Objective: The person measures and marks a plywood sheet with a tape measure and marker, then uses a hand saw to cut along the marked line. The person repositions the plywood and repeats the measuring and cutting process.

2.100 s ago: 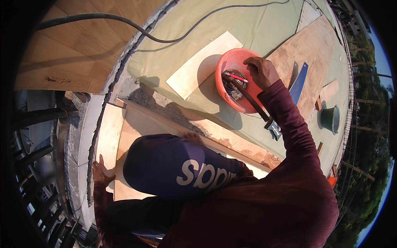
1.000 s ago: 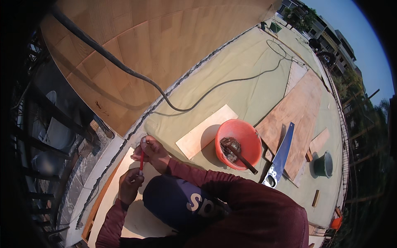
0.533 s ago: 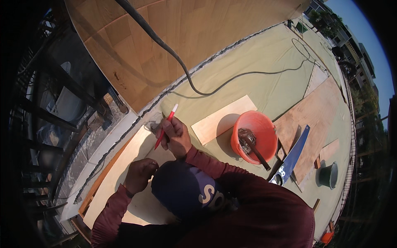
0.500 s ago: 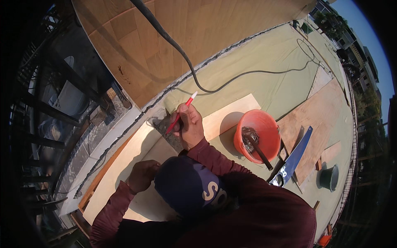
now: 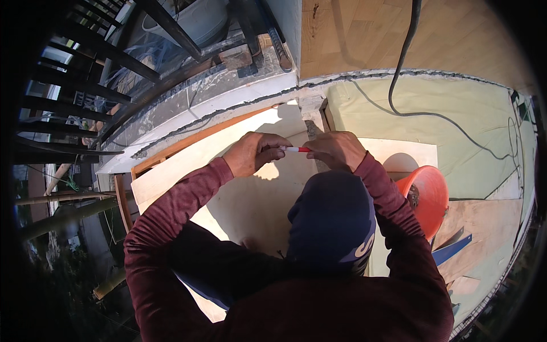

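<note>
My left hand (image 5: pixel 253 154) pinches the white end of a slim red marker (image 5: pixel 298 149), while my right hand (image 5: pixel 336 149) grips its red barrel. Both hands are close together over pale plywood boards (image 5: pixel 182 171), which lie partly in my shadow. My bent knee in dark blue printed cloth (image 5: pixel 327 216) sits below the hands. At my right stands an orange bucket (image 5: pixel 428 196) with dark metal items inside, partly hidden by my arm. Beside it a blue handsaw (image 5: pixel 453 248) lies on a plywood sheet (image 5: pixel 484 222).
A black railing (image 5: pixel 85 114) and a pale tub behind it are at the upper left, along a rough concrete edge (image 5: pixel 199 85). A wood-tiled surface (image 5: pixel 364 40) with a hanging black cable (image 5: pixel 405 45) is at top right, above pale green sheeting (image 5: pixel 427 102).
My right hand has moved from the bucket and now holds the marker. My left hand has left the board and joined it on the marker. The view has turned leftward.
</note>
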Demonstrator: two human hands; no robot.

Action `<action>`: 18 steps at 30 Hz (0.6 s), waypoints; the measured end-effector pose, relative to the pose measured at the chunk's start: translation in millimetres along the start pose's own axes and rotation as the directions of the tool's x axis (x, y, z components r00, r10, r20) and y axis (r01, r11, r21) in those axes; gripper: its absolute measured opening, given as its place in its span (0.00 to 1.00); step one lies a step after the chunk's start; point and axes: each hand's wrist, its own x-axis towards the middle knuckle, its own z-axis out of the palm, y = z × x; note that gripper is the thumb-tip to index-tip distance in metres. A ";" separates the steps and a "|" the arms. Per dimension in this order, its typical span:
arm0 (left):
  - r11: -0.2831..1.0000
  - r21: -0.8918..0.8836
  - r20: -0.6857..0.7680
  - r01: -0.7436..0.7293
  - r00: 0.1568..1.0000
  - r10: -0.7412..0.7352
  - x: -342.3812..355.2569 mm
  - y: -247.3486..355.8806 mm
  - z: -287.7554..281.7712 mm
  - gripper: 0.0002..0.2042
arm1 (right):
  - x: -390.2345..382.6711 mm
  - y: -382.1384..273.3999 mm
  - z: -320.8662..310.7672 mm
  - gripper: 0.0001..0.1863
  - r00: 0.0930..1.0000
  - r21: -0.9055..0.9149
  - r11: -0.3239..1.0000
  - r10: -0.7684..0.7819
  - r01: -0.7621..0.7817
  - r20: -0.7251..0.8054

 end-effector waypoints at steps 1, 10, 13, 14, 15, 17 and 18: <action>0.999 0.008 0.011 0.037 0.999 -0.037 -1.0 0.5 1.0 0.13 | 2.3 -1.6 0.4 0.08 1.000 0.004 1.000 0.001 -0.001 0.003; 0.994 0.020 0.004 0.112 0.994 -0.112 -4.0 -4.4 5.1 0.12 | 1.0 4.2 7.6 0.08 0.995 0.032 0.998 0.044 -0.047 0.084; 0.978 0.203 -0.015 0.053 0.999 -0.051 -0.9 -9.1 4.5 0.14 | 0.3 8.7 15.7 0.07 0.983 -0.107 0.991 0.092 -0.075 0.159; 0.963 0.270 -0.019 -0.009 1.000 0.015 1.6 -10.7 6.7 0.13 | 1.8 11.0 21.3 0.07 0.982 -0.116 0.992 0.070 -0.050 0.173; 0.914 0.390 -0.004 -0.110 0.993 0.121 3.1 -11.7 7.3 0.11 | 1.7 13.0 25.7 0.08 0.988 -0.135 0.991 0.027 -0.007 0.149; 0.908 0.403 -0.043 -0.118 0.988 0.147 4.4 -11.5 12.9 0.09 | 3.9 16.0 40.4 0.09 0.985 -0.078 0.997 0.007 0.006 0.175; 0.820 0.545 -0.005 -0.176 0.977 0.212 8.0 -10.6 16.3 0.07 | 4.2 17.8 48.1 0.10 0.981 -0.101 0.995 0.025 -0.006 0.192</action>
